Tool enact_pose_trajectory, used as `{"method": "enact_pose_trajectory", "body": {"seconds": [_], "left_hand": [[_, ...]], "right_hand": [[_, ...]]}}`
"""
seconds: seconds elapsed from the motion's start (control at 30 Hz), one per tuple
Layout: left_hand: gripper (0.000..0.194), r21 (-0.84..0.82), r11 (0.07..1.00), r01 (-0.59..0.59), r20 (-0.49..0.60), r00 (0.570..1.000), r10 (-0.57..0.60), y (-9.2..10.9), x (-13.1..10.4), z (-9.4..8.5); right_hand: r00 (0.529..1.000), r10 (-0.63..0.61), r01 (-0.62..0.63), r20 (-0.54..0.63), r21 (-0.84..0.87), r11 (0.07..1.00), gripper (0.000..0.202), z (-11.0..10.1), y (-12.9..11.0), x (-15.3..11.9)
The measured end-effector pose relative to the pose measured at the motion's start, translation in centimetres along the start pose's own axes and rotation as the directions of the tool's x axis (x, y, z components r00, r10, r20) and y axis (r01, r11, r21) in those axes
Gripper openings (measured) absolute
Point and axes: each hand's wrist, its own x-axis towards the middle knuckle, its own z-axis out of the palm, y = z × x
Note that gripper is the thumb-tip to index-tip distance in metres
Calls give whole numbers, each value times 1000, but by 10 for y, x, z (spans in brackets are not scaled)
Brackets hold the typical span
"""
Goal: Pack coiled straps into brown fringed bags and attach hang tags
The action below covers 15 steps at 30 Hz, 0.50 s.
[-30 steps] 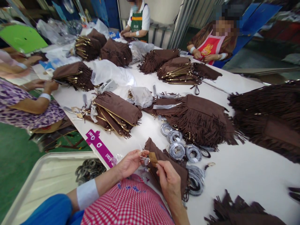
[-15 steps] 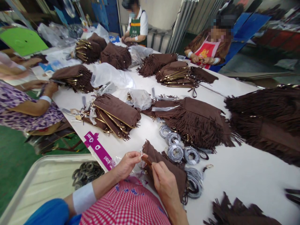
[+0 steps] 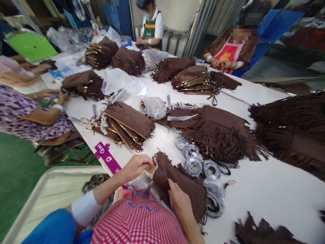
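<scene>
A dark brown fringed bag (image 3: 177,178) lies at the table's near edge, in front of my checked apron. My left hand (image 3: 137,166) is closed, pinching a small tan tag (image 3: 151,169) with a whitish edge at the bag's left end. My right hand (image 3: 180,200) rests on the bag's front, its index finger stretched out on the material and the other fingers partly hidden. Beside the bag's right side lie several coiled straps in clear wrap (image 3: 193,166), and a larger wrapped coil (image 3: 214,200) touches its lower corner.
Fringed bags are piled on the white table (image 3: 256,183), including a stack with gold zips (image 3: 129,122) and a large pile (image 3: 223,132). A pale bin (image 3: 50,183) holding dark coils stands at the left. Co-workers, one in a green apron (image 3: 149,30), are around the table.
My right hand has let go of the brown piece by my left fingers and moved down onto the bag. My left hand has turned, and the tan tag now shows. The view has shifted slightly.
</scene>
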Motion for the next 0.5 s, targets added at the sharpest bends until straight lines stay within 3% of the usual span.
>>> {"method": "enact_pose_trajectory", "body": {"seconds": [0.1,0.17,0.27,0.33,0.4,0.5], "left_hand": [[6,-66,992,105,-199,973,-116,0,5,-34],[6,-217,961,173,-229,948,-223,1,6,-41],[10,-394,894,213,-87,960,-267,5,7,-28],[10,-422,879,220,15,972,-236,7,9,-19],[7,-352,918,184,-15,979,-202,7,14,-18],[6,-32,999,36,-261,964,-43,3,20,-26]], "right_hand": [[999,-44,46,30,-68,997,37,21,12,-9],[993,-109,107,-35,-61,992,38,25,10,-8],[992,-86,71,-92,-155,985,61,21,0,-1],[994,-37,8,-102,-265,964,59,18,-6,5],[993,-10,-33,-118,-355,934,42,21,-7,9],[987,-53,-16,-152,-418,908,23,39,1,13]]}}
